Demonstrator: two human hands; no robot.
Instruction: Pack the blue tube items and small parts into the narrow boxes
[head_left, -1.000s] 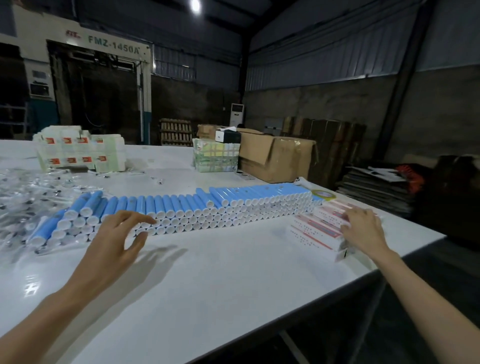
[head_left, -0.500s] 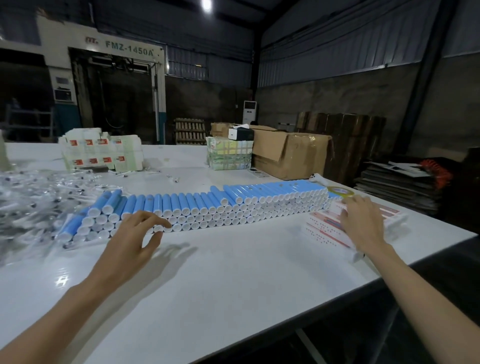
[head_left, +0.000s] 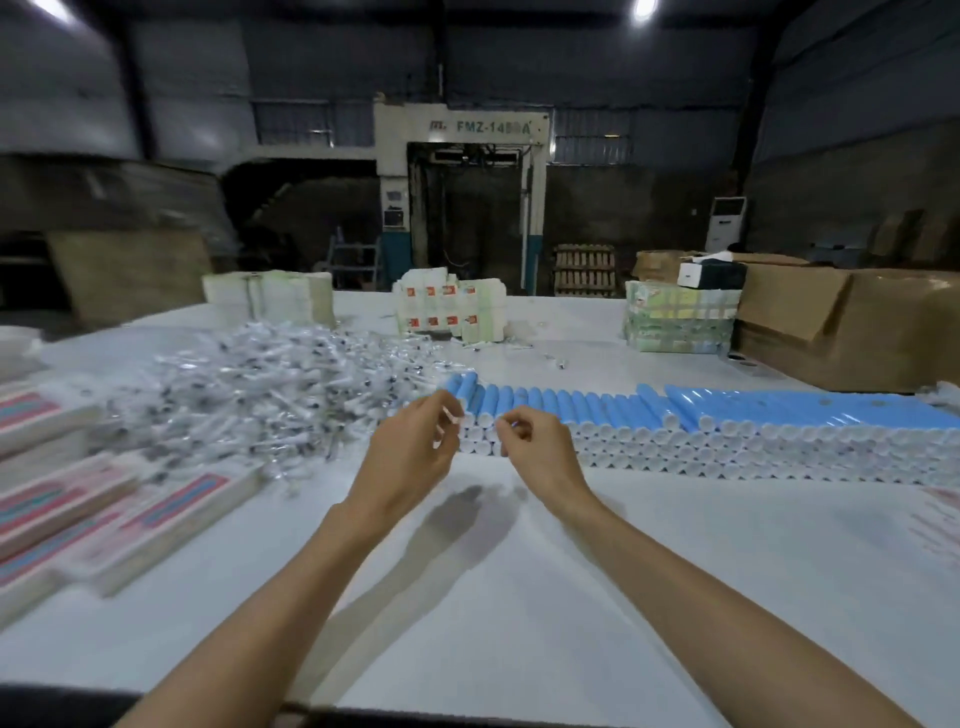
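Both hands have come together at the middle of the frame, and the view has swung left since a second ago, when the left hand was spread by the tube row and the right hand lay on boxes at the far right; now they hover close side by side over the white table, right in front of the left end of the blue tubes; left hand's fingers are curled in, thumb and forefinger tips nearly meeting with a small pale sliver showing there, too blurred to say whether it is pinched or what it is; right hand's fingers are curled tight as well, just before the white caps, and I cannot tell whether it holds anything; the tubes lie stacked in a long bank running from centre to the right edge, caps facing us; left of them, a heap of small parts in clear wrappers sprawls across the centre left; the narrow boxes, pink and blue striped, lie flat at lower left, near the heap's edge; further back, white cartons with red labels sit at upper centre, a greenish bundle to their right, a brown cardboard box at the right edge beside it; behind the table stands a machine with a dark opening.
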